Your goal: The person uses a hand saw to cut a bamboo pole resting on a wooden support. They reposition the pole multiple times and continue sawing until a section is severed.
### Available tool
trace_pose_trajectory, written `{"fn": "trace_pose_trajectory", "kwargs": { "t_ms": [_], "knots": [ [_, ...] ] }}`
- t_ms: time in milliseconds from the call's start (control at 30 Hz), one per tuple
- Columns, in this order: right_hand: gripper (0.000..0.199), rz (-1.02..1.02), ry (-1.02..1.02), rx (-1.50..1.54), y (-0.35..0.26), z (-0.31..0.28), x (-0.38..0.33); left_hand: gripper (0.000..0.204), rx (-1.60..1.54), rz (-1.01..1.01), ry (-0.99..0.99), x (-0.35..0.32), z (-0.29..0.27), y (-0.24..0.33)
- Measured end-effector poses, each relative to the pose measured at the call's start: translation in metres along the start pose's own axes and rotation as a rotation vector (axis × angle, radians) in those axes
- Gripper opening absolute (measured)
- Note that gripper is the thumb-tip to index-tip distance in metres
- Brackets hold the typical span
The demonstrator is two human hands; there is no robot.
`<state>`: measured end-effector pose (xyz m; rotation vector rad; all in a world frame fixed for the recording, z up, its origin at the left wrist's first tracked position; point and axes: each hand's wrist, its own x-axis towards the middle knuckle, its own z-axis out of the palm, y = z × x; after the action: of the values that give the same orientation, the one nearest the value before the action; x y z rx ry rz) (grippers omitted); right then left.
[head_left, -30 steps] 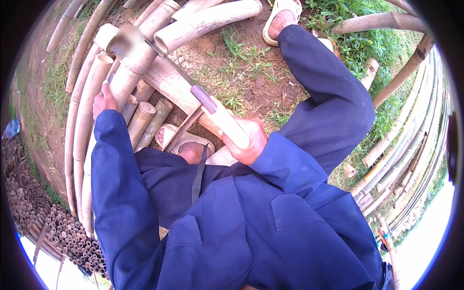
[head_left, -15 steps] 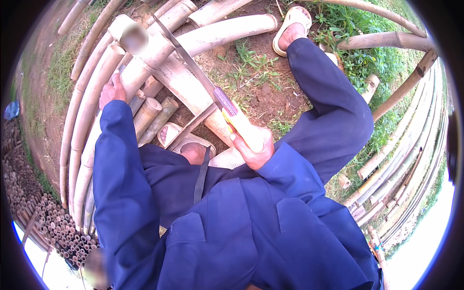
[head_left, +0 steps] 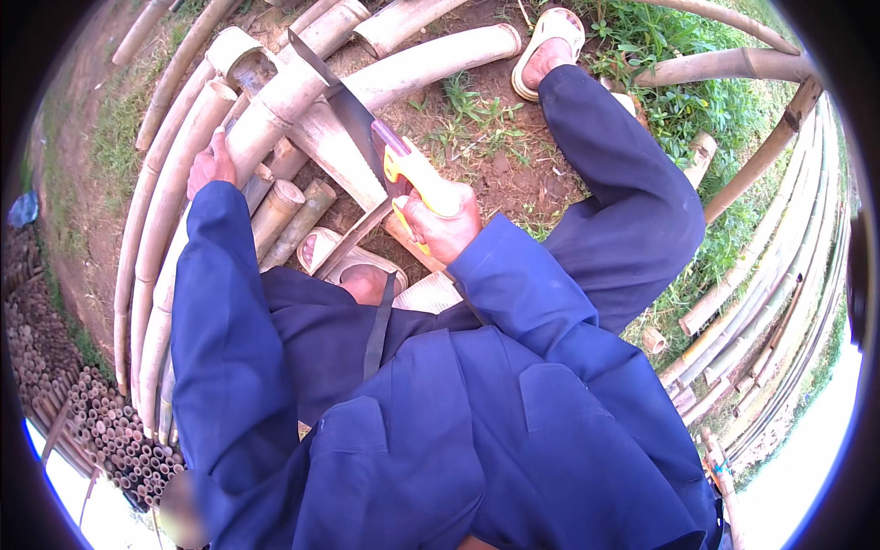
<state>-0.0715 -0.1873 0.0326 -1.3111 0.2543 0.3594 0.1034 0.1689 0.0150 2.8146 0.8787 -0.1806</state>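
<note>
Right grip (head_left: pixel 445 225) clasping saw (head_left: pixel 353 110), blade up-left

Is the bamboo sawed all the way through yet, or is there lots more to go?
Not through yet. The saw blade rests across the thick bamboo pole, and the pole looks to be in one piece. The right hand grips the yellow handle while the left hand steadies the pole. Short cut pieces lie beside it, so some cutting looks done. How deep this cut goes cannot be seen.
</note>
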Motion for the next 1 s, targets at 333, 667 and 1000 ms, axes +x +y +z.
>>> {"fn": "trace_pose_trajectory", "kwargs": {
  "t_ms": [333, 667, 1000],
  "knots": [
    [0.02, 0.193, 0.045, -0.033, -0.074, -0.038, -0.088, 0.09, -0.017, -0.031, -0.016, 0.011, 0.003, -0.004],
    [0.019, 0.158, 0.063, -0.06, -0.093, -0.029, -0.11, 0.094, 0.018, -0.003, -0.015, 0.011, 0.004, 0.003],
    [0.009, 0.018, 0.0, 0.08, -0.066, -0.005, -0.046, 0.089, -0.004, -0.021, 0.002, 0.0, -0.005, 0.006]
  ]
}}
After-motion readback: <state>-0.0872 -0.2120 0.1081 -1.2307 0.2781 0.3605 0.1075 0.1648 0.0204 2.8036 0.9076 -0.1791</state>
